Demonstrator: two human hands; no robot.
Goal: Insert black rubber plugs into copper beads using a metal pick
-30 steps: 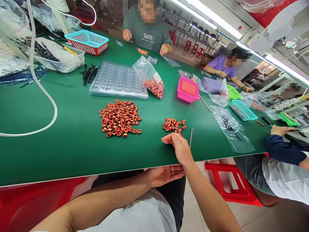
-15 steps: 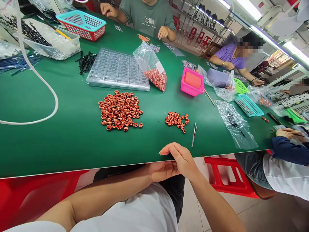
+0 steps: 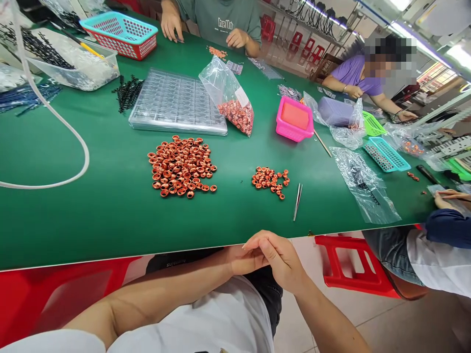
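At the table's front edge, my left hand (image 3: 243,260) rests over my lap with the palm turned up and its fingers partly hidden behind my right hand. My right hand (image 3: 282,262) lies loosely cupped over it, fingers stretched out and nothing visible in the grasp. A pair of tweezers (image 3: 298,202) lies on the table just beyond my right hand. Left of the tweezers sits a small group of copper-coloured ring-like pieces (image 3: 270,179). A larger heap of the same pieces (image 3: 182,166) lies further left.
Behind the heap are a clear compartment tray (image 3: 176,100) and a plastic bag of reddish pieces (image 3: 237,115). A pink basket (image 3: 294,120) and a flat clear bag (image 3: 364,186) lie to the right. A white cable (image 3: 69,130) curves across the left. Other people sit around the table.
My right hand has lowered slightly and settled closer over my left hand, off the table edge. The view has shifted a little. The person opposite has moved a hand down to the table.
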